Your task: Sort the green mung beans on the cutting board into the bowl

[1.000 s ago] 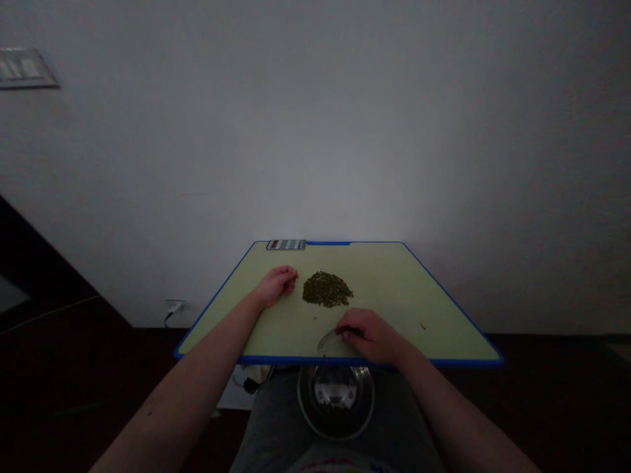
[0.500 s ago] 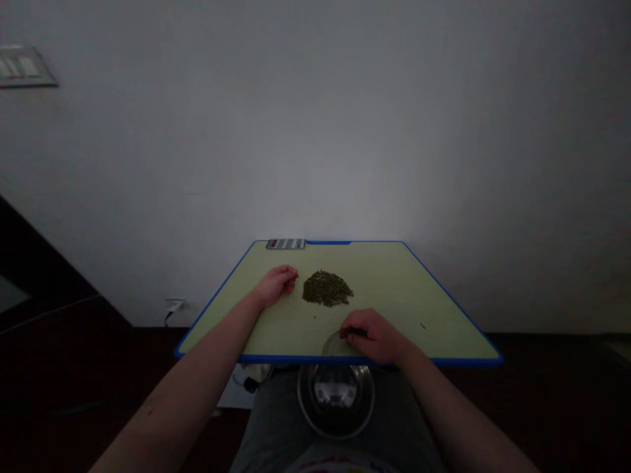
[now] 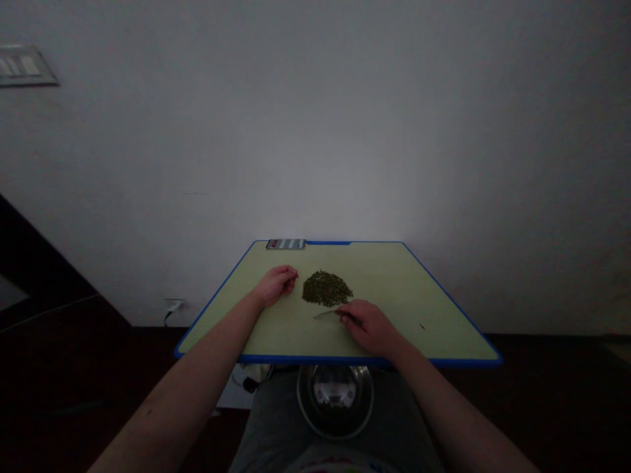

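Note:
A pile of small greenish-brown grains [image 3: 327, 288] lies in the middle of the pale yellow, blue-edged table [image 3: 389, 269]. My left hand [image 3: 280, 284] rests just left of it with the fingers closed; whatever they may hold is hidden. Near the pile's front right, my right hand [image 3: 367, 324] pinches a thin, see-through round disc [image 3: 325, 315]. Its curved edge reaches left, by a stray grain on the tabletop. Below the table's front edge a shiny metal bowl [image 3: 300, 401] sits on my lap, with some dark bits inside.
A phone [image 3: 286, 244] lies at the table's back left edge. On the right half is a small reddish-brown scrap [image 3: 422, 326]. A pale wall [image 3: 325, 131] stands right behind the table. Low on the left, a plug [image 3: 175, 306] sits in a wall socket.
My right hand has moved away from the table's front edge, up toward the pile, tilting the disc so it shows as a thin curve. My left hand stays put.

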Motion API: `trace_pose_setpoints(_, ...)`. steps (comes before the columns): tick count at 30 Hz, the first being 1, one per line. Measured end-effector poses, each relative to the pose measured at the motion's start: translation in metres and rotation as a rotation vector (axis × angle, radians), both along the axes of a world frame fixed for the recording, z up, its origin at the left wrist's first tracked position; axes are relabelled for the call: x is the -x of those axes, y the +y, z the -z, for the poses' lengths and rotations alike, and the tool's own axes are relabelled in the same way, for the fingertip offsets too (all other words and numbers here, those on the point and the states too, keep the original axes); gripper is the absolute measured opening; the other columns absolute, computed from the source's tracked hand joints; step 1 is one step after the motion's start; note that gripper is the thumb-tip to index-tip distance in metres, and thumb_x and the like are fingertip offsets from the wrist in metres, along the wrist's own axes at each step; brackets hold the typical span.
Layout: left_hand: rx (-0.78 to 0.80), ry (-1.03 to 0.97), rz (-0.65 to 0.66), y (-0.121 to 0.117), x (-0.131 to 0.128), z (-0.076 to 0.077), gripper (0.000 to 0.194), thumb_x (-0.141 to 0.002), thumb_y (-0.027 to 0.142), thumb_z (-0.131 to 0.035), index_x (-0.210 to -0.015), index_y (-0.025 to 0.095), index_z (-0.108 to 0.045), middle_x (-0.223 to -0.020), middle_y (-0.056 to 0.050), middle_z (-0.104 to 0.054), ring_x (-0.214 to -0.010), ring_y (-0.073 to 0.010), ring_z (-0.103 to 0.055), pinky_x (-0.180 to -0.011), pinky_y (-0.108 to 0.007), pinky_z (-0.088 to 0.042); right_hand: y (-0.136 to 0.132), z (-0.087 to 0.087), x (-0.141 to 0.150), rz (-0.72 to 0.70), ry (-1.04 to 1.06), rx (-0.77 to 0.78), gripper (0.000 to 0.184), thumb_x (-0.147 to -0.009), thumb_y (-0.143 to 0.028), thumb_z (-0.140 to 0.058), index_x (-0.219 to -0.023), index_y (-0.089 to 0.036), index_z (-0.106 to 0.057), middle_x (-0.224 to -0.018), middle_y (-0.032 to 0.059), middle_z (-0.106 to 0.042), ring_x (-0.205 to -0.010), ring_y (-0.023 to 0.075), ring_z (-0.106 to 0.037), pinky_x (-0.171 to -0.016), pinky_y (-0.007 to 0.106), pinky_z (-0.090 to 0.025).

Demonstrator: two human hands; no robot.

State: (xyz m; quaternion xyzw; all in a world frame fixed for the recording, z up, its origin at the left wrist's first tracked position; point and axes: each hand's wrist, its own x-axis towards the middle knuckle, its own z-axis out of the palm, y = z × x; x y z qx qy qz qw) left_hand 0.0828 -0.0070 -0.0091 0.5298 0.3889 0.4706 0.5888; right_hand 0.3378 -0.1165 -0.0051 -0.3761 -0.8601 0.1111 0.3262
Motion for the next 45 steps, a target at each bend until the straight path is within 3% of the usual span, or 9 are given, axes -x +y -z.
trace_pose_setpoints(7,-0.006,0.012,0.0,0.001,0.001,0.001,0.017,-0.067,0.028,-0.062,-0.065,0.014,-0.052,-0.046,0.004,-0.045,-0.038,-0.0058,-0.04,-0.037,-0.019,-0.027,0.018,0.0,0.013,0.061,-0.152,-0.121,0.024,-0.084,-0.02,-0.047,-0.1,-0.016,-0.063,-0.085,0.0071,-0.067,-0.08,0.0182,-0.053,-0.079,0.034,-0.036)
trace_pose_setpoints(13,-0.012,0.024,0.015,0.001,0.001,0.0,0.018,-0.067,0.03,-0.061,-0.066,0.014,-0.052,-0.047,0.004,-0.046,-0.038,-0.006,-0.041,-0.037,-0.019,-0.028,0.016,0.0,0.014,-0.053,-0.127,-0.125,0.02,-0.083,-0.018,-0.048,-0.094,-0.017,-0.064,-0.085,0.0059,-0.067,-0.081,0.0176,-0.051,-0.079,0.033,-0.036)
trace_pose_setpoints(25,-0.007,0.017,-0.001,-0.001,0.0,-0.001,0.02,-0.066,0.03,-0.063,-0.065,0.014,-0.051,-0.045,0.004,-0.045,-0.037,-0.0054,-0.04,-0.037,-0.018,-0.027,-0.001,-0.007,0.003,-0.212,-0.051,-0.034,0.016,-0.079,-0.013,-0.049,-0.087,-0.016,-0.062,-0.079,0.006,-0.064,-0.08,0.0174,-0.052,-0.081,0.034,-0.038)
trace_pose_setpoints(37,-0.02,0.015,0.01,0.002,0.002,0.002,0.018,-0.067,0.029,-0.062,-0.066,0.014,-0.053,-0.047,0.004,-0.045,-0.038,-0.0053,-0.04,-0.037,-0.019,-0.027,-0.014,-0.005,-0.011,-0.116,-0.103,0.104,0.018,-0.071,-0.014,-0.052,-0.085,-0.017,-0.064,-0.077,0.0035,-0.065,-0.07,0.0145,-0.057,-0.066,0.025,-0.042)
trace_pose_setpoints(45,0.001,-0.014,0.006,0.001,0.001,0.001,0.017,-0.065,0.027,-0.063,-0.065,0.014,-0.053,-0.046,0.004,-0.045,-0.038,-0.0055,-0.04,-0.037,-0.018,-0.026,-0.018,-0.007,-0.015,-0.152,-0.076,0.19,0.018,-0.072,-0.014,-0.051,-0.085,-0.017,-0.063,-0.075,0.0025,-0.065,-0.066,0.0134,-0.057,-0.061,0.023,-0.041)
